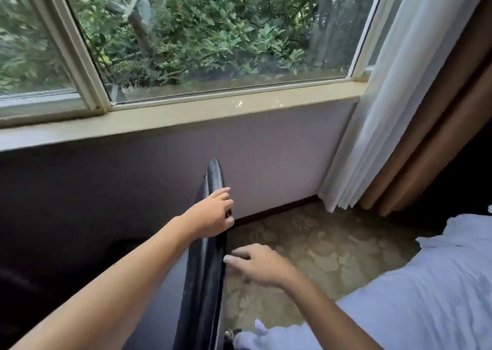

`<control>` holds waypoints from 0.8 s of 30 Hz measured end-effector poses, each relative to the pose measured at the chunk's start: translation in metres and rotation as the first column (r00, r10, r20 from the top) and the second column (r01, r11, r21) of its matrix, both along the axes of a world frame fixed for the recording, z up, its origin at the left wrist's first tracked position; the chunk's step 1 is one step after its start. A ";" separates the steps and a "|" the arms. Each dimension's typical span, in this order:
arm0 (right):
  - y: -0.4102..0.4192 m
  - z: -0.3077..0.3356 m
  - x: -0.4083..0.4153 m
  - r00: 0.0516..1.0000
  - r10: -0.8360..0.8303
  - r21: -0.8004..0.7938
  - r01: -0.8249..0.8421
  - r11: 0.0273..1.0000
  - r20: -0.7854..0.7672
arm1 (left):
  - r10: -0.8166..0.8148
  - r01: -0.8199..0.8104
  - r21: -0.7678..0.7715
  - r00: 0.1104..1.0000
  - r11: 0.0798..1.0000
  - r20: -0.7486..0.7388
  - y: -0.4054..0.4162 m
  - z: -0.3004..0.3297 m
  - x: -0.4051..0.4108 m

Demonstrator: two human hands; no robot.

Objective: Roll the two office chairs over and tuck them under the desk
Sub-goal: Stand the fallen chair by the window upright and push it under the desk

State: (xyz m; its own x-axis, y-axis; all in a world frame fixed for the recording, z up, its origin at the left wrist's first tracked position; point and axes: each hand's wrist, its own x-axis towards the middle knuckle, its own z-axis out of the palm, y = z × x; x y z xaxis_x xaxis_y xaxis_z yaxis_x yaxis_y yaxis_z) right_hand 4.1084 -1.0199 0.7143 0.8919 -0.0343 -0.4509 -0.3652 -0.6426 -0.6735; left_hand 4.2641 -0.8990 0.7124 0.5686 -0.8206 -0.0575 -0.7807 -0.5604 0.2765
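Seemingly edge-on, the black chair back (206,256) rises from six o'clock toward the middle of the head view, in front of the grey wall (279,150) under the window (213,43); the left hand (210,215) lies over its upper edge, fingers curled around the rim, holding it; the right hand (262,265), at about five o'clock, reaches toward the same edge with fingers loosely spread, its fingertips just beside the rim, whether touching I cannot tell; patterned carpet (319,243) lies to the right, a white bedsheet (426,296) at four o'clock, curtains (415,96) at two o'clock.
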 end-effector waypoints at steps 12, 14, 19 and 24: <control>0.079 -0.001 0.117 0.804 0.505 -0.570 -0.266 0.778 0.314 | 0.669 -0.789 -0.039 0.545 0.614 -0.505 0.145 -0.022 -0.123; 0.093 -0.010 0.116 0.769 0.630 -0.669 -0.412 0.619 0.109 | 0.672 -0.817 -0.039 0.500 0.576 -0.547 0.156 -0.027 -0.137; 0.106 -0.012 0.130 0.645 0.754 -0.580 -0.569 0.583 0.125 | 0.669 -0.827 0.027 0.435 0.562 -0.602 0.172 -0.021 -0.144; 0.111 -0.032 0.141 0.499 0.820 -0.440 -0.692 0.572 0.282 | 0.726 -0.885 0.087 0.316 0.458 -0.611 0.170 -0.015 -0.163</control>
State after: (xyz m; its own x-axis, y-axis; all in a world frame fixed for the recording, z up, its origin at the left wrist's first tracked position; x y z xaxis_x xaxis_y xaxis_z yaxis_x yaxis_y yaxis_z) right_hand 4.2491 -0.9093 0.6822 0.7036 0.7007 -0.1182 0.6141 -0.6833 -0.3949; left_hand 4.1014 -0.7288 0.6972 0.8859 0.0076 -0.4639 0.3442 -0.6812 0.6462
